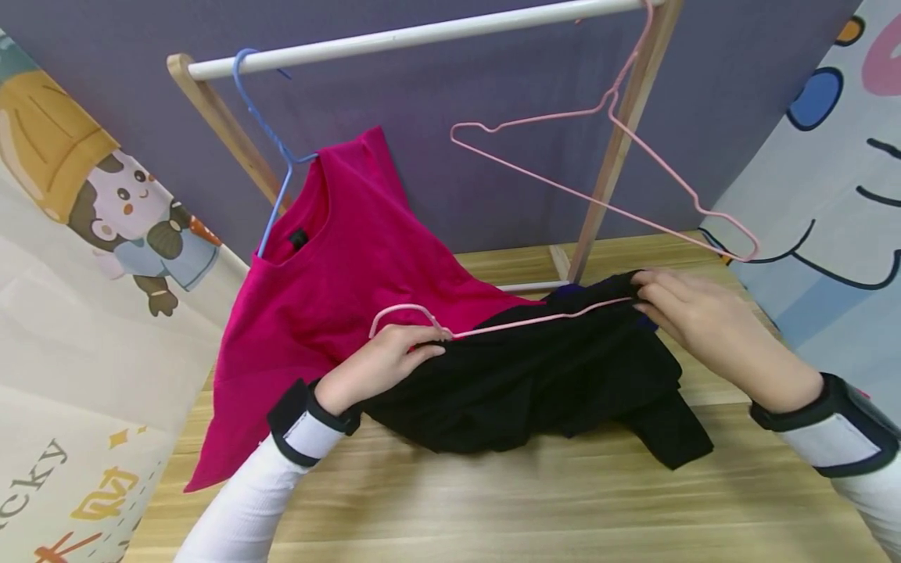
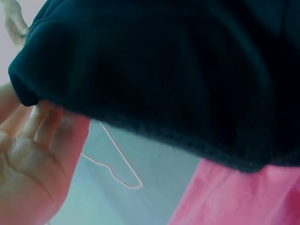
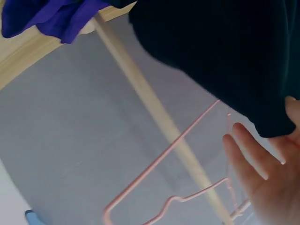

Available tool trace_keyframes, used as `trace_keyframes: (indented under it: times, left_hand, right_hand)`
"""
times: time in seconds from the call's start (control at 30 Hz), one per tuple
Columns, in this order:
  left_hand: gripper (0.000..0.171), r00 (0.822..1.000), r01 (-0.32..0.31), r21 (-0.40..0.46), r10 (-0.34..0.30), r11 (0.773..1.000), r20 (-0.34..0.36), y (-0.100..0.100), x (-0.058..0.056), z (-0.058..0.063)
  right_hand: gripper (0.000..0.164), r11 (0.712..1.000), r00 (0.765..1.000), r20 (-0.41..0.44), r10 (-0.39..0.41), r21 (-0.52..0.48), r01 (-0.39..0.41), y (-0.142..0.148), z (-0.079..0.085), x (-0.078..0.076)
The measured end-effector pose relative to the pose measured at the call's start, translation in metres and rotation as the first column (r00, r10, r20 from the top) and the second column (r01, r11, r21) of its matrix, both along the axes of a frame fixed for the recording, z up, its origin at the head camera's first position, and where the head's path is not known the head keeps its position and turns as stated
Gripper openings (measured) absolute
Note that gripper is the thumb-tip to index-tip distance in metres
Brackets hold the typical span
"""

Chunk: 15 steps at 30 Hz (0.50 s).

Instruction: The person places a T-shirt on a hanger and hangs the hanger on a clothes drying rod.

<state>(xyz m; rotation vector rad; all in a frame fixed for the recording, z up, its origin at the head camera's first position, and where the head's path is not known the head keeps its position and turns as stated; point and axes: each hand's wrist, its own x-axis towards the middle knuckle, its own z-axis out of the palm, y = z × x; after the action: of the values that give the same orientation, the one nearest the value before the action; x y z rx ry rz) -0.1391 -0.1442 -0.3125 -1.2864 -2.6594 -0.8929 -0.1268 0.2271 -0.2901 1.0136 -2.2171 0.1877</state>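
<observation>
A black shirt (image 1: 521,391) is held up in front of me, with a sleeve-like flap hanging at its lower right. A pink hanger (image 1: 524,321) lies along its top edge, its hook curving out at the left. My left hand (image 1: 383,363) pinches the shirt beside the hanger's neck, thumb on the near side. With thumb and fingers, my right hand (image 1: 693,328) grips the shirt's edge at the hanger's right end. Cloth covers the hanger's lower part. In the right wrist view, two fingers of the right hand (image 3: 276,183) stand away from the cloth.
A magenta shirt (image 1: 359,227) hangs by a blue hanger (image 1: 271,141) from the white rail (image 1: 422,35), partly behind the black shirt. Another pink hanger (image 1: 563,184) hangs on the right. Purple cloth (image 3: 75,18) lies behind, on the wooden surface (image 1: 457,500).
</observation>
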Motion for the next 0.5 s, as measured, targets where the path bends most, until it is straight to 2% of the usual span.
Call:
trace_keyframes:
  times: [0.1,0.17,0.33,0.5]
  left_hand:
    - [0.021,0.996,0.007,-0.025,-0.01,1.0,-0.084,0.01,-0.001,0.0]
    - [0.019,0.993,-0.018,-0.027,0.014,0.999,-0.118,0.017,-0.001,0.0]
    - [0.015,0.987,-0.114,0.011,0.114,0.993,-0.11,0.027,-0.005,0.004]
    - [0.013,0.983,-0.136,0.034,0.139,0.99,-0.12,0.036,-0.009,0.008]
  right_hand:
    - [0.045,1.0,1.0,0.01,0.027,-0.007,-0.027,-0.005,0.004,-0.001]
    - [0.045,0.999,0.998,0.035,0.05,-0.014,-0.049,-0.007,0.005,-0.002]
    - [0.045,0.992,0.987,0.099,0.125,-0.034,-0.122,-0.008,0.001,-0.005]
    - [0.042,0.974,0.962,0.155,0.226,-0.054,-0.22,-0.005,-0.005,-0.01]
